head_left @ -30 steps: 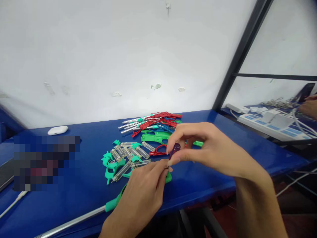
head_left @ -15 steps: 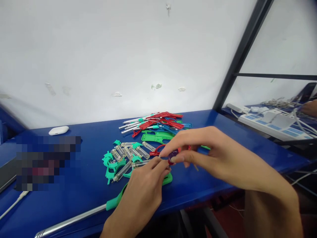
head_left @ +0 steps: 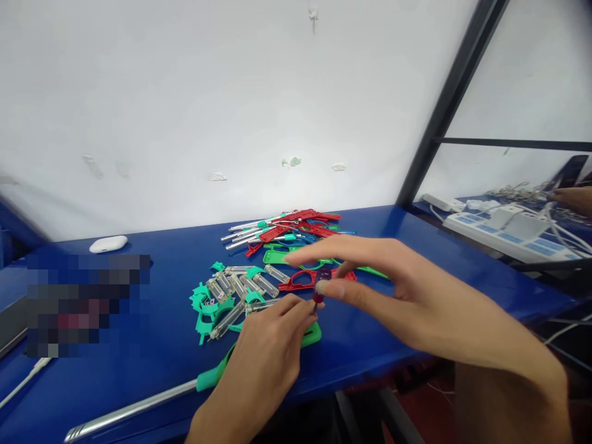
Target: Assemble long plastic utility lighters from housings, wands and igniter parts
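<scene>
Wrapped around a green lighter (head_left: 312, 335) near the blue table (head_left: 370, 354)'s front edge, the left hand (head_left: 267, 346) is holding it, silver tube (head_left: 134, 407) pointing left. On the right hand (head_left: 400, 296), the thumb is touching a purple screwdriver handle (head_left: 325, 274), the index finger standing apart; whether the curled fingers are pinching it, I cannot tell.

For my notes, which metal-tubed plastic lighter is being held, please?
The green plastic lighter in the left hand; the other silver metal tubes lie piled near the wall.
</scene>
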Available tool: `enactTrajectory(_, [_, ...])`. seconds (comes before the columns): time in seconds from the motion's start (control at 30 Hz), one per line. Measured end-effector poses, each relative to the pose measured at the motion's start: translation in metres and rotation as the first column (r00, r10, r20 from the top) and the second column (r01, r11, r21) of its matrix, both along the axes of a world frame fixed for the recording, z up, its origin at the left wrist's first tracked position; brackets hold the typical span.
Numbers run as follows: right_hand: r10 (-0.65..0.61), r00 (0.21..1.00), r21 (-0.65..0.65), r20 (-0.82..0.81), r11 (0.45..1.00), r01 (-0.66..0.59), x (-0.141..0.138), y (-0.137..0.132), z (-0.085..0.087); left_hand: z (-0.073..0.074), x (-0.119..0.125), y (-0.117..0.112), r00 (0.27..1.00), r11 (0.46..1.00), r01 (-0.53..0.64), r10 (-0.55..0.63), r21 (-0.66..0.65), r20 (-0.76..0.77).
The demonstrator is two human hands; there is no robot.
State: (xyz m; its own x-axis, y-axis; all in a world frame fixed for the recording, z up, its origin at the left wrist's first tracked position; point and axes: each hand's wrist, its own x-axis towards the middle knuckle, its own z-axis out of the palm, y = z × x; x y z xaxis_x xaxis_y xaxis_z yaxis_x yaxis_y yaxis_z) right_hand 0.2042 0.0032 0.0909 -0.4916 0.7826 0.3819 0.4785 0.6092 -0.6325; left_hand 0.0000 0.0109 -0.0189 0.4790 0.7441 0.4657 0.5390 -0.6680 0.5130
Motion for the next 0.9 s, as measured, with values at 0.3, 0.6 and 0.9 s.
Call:
enactTrajectory(0.3, [-0.319,0.948,0.06,-0.002,0.946,0.318,-0.021,0.003,-0.003,0.0,0.0,0.0,1.0,0.999,-0.006,0.008,0.052,-0.027])
enactTrajectory(0.6, [-0.121,0.991,-0.025,-0.059,0.992,0.12,-0.006,-0.004,0.0,0.0,0.0,0.002,0.997,0.999,0.019,-0.023,-0.047,-0.071])
enactTrajectory(0.9, [-0.276,0.961,0.162,0.013,0.949,0.27,-0.014,0.002,-0.008,0.001,-0.001,0.001,0.999,0.998,0.04,-0.042,-0.057,-0.033])
